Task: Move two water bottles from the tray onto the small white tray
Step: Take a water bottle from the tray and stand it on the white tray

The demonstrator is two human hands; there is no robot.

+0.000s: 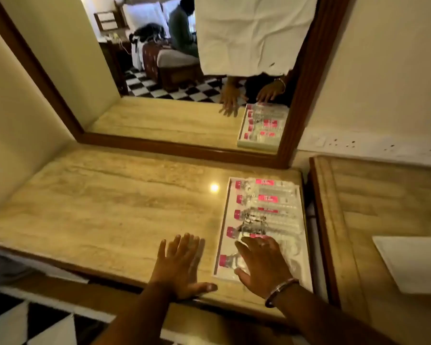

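Observation:
Several clear water bottles with pink caps lie side by side in a white tray (225, 220) at the right end of the stone counter. My right hand (261, 265), fingers spread, hovers over the nearest bottle (228, 261) and partly covers it; I cannot see a grip. My left hand (179, 265) lies flat and open on the counter just left of the tray. A small white tray (413, 265) sits on the wooden surface at the far right, cut off by the frame edge.
A wood-framed mirror (179, 143) stands against the wall behind the counter (97, 207), with a white cloth (254, 33) draped over its upper part. A narrow gap separates the counter from the right wooden table (353, 202). Wall sockets (353, 145) sit behind that table.

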